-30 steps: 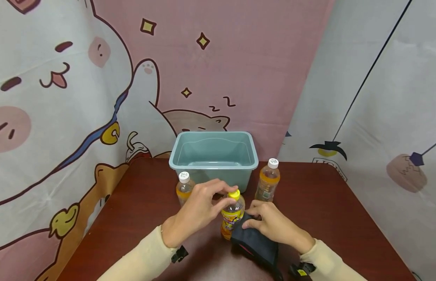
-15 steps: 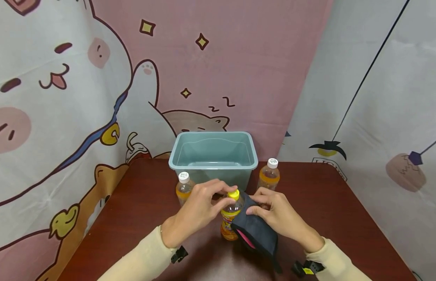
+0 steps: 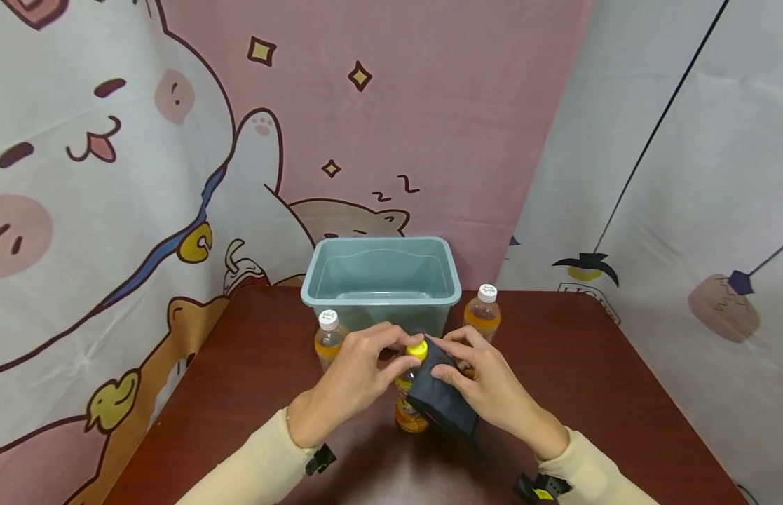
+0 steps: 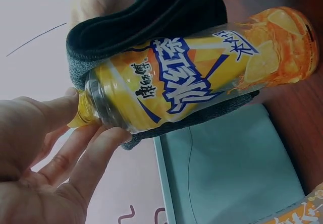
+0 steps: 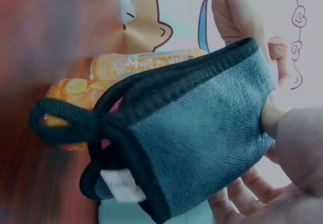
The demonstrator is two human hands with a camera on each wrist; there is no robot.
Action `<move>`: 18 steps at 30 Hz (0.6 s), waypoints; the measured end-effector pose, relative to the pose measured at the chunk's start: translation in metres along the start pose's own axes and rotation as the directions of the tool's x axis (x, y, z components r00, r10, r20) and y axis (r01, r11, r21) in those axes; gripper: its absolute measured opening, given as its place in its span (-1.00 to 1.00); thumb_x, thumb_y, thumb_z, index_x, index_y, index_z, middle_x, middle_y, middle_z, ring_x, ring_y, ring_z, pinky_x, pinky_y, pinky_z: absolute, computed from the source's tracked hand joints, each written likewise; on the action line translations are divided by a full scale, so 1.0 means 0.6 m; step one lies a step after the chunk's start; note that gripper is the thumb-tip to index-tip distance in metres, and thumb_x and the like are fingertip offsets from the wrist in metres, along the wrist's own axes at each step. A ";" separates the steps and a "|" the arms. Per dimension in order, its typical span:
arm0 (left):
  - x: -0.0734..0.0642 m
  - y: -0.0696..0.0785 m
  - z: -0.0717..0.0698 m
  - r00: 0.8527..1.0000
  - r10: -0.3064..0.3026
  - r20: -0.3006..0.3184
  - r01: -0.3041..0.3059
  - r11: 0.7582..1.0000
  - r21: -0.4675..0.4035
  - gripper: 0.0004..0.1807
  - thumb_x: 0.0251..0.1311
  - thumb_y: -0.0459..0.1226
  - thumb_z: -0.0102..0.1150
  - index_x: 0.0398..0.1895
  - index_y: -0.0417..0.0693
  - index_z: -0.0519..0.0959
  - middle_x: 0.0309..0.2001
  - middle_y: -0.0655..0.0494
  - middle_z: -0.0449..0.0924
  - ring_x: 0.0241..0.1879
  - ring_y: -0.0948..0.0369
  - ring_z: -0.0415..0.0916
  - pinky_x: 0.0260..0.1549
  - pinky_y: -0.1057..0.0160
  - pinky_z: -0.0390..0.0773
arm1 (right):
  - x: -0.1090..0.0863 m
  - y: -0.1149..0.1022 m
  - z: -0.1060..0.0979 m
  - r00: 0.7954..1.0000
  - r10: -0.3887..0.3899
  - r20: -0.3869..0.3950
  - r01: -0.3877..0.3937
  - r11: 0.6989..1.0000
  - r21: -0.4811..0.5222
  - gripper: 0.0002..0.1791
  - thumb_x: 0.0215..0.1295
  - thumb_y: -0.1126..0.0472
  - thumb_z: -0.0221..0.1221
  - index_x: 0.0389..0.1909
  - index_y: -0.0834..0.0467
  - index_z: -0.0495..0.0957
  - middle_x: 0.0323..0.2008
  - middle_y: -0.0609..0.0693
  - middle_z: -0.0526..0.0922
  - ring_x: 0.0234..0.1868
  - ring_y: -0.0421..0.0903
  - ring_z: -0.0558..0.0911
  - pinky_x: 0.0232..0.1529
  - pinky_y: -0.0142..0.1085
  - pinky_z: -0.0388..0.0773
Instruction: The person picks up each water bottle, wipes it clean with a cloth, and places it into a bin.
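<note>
While your L hand (image 3: 361, 365) pinches the yellow cap (image 3: 418, 349) btwn fingers, your R hand (image 3: 498, 386) pinches a dark-gray cloth (image 3: 444, 398) partly round the iced tea bottle (image 3: 409, 415). Bottle's upright on desk (image 3: 252, 393), nr teal bin (image 3: 381, 302).

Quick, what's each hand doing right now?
Left hand: closed, pinching the yellow cap of the yellow-labelled bottle.
Right hand: closed, holding the folded dark cloth.
</note>
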State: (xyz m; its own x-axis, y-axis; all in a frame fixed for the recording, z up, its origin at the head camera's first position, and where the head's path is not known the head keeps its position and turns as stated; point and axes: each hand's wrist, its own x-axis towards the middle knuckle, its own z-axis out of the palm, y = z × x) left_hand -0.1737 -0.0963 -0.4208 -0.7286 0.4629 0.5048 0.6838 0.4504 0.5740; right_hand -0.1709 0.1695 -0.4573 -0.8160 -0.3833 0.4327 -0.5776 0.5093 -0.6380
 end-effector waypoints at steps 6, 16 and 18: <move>-0.001 0.000 0.001 1.000 0.007 0.000 -0.007 1.000 -0.002 -0.72 0.50 -0.21 0.58 0.20 0.03 0.86 0.15 0.11 0.88 0.01 0.29 0.85 0.01 0.31 0.90 | -0.006 0.003 0.004 0.999 -0.020 0.028 0.021 1.000 -0.012 -0.35 0.56 0.14 0.48 0.62 0.08 0.65 0.28 0.01 0.69 0.05 -0.16 0.65 -0.14 -0.32 0.74; 0.001 0.002 0.002 1.000 0.030 -0.008 -0.030 0.999 -0.012 -0.74 0.48 -0.23 0.59 0.16 0.02 0.86 0.19 0.13 0.89 0.05 0.28 0.86 -0.01 0.33 0.88 | -0.015 0.026 0.014 0.983 -0.168 -0.078 0.158 0.981 -0.115 -0.32 0.23 0.26 0.64 0.42 0.23 0.78 -0.09 -0.16 0.71 -0.31 -0.33 0.51 -0.35 -0.50 0.55; 0.001 0.003 0.002 1.000 0.027 -0.010 -0.027 1.000 -0.015 -0.75 0.48 -0.24 0.60 0.15 0.02 0.86 0.19 0.13 0.89 0.06 0.27 0.87 0.00 0.33 0.89 | -0.017 0.031 0.015 0.981 -0.178 -0.070 0.169 0.978 -0.121 -0.37 0.23 0.26 0.65 0.35 0.24 0.82 -0.13 -0.18 0.71 -0.32 -0.38 0.48 -0.37 -0.50 0.54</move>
State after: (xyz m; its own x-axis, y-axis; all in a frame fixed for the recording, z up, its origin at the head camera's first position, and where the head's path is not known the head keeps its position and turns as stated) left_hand -0.1730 -0.0943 -0.4204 -0.7102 0.4676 0.5263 0.7027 0.4264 0.5696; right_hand -0.1729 0.1761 -0.4793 -0.6996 -0.4128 0.5832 -0.7058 0.5266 -0.4739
